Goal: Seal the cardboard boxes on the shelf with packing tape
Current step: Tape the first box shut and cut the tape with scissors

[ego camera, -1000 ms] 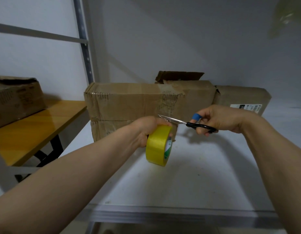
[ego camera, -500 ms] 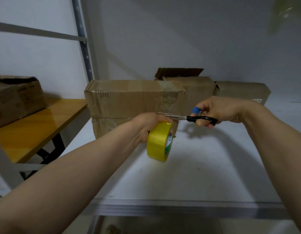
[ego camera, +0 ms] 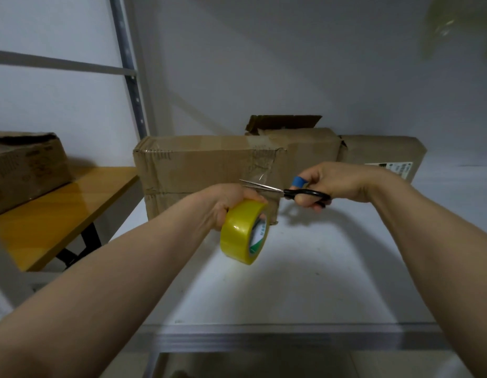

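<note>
The cut is the step in hand. The left hand (ego camera: 231, 203), just in front of the front box (ego camera: 198, 167), has its fingers (ego camera: 254, 198) curled round the yellow tape roll (ego camera: 243, 231). The right hand (ego camera: 338, 184), to the box's right, grips the scissors (ego camera: 267, 186) through their black loops. The blades sit nearly together across the clear tape strip (ego camera: 264, 173) that runs from the box's right end. To do this well, I judge the roll should pull the strip taut and the blades should close near the box, leaving a short tail to press flat; slack tape would likely fold onto itself. The blade tips point at the left knuckles, so the closing stroke wants care. In front of the box the white shelf (ego camera: 305, 282) gives open room as far as its metal lip (ego camera: 291, 342). Behind the box and to its right stand two more boxes (ego camera: 299, 143), one with its flap up.
</note>
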`<state>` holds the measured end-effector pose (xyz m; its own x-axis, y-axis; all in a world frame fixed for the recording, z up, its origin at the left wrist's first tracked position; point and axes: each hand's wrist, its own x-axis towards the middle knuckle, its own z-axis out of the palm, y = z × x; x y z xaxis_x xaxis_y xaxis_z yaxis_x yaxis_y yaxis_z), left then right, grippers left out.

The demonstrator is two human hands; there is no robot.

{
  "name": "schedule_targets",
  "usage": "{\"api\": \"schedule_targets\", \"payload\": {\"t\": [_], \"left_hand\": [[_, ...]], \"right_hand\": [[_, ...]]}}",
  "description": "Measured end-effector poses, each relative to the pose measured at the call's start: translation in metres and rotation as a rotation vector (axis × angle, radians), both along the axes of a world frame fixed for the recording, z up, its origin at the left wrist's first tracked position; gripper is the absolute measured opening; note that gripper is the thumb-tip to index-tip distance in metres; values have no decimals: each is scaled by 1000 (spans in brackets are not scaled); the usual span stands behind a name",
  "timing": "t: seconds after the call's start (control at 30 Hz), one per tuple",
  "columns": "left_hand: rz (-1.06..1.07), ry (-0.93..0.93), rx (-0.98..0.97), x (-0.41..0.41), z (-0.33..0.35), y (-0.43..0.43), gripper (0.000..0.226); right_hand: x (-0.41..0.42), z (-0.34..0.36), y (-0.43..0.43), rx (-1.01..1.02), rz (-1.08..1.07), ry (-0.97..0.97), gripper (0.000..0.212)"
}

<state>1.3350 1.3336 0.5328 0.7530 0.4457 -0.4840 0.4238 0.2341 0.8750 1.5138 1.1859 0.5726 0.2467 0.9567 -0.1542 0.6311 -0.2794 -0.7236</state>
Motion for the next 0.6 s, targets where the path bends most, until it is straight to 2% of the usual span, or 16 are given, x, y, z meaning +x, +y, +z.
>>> {"api": "schedule_targets", "payload": {"t": [0.17, 0.2, 0.27, 0.33, 0.43, 0.6], "left_hand": [[-79, 21, -18, -4, 2, 6, 14], [-104, 24, -18, -5, 3, 9, 17], [-176, 55, 25, -9, 3, 13, 38], [-242, 108, 82, -14, 3, 17, 57], [-265, 132, 111, -22, 2, 23, 62], [-233, 102, 119, -30, 0, 29, 66]], "right_hand": [[10, -8, 1, -47, -7, -35, 34], [13, -11, 0, -75, -13, -54, 39], [15, -21, -3, -158, -15, -124, 52], [17, -36, -4, -238, -5, -240, 54], [14, -50, -7, -282, -18, -331, 53], [-12, -52, -5, -387, 38, -528, 78]]}}
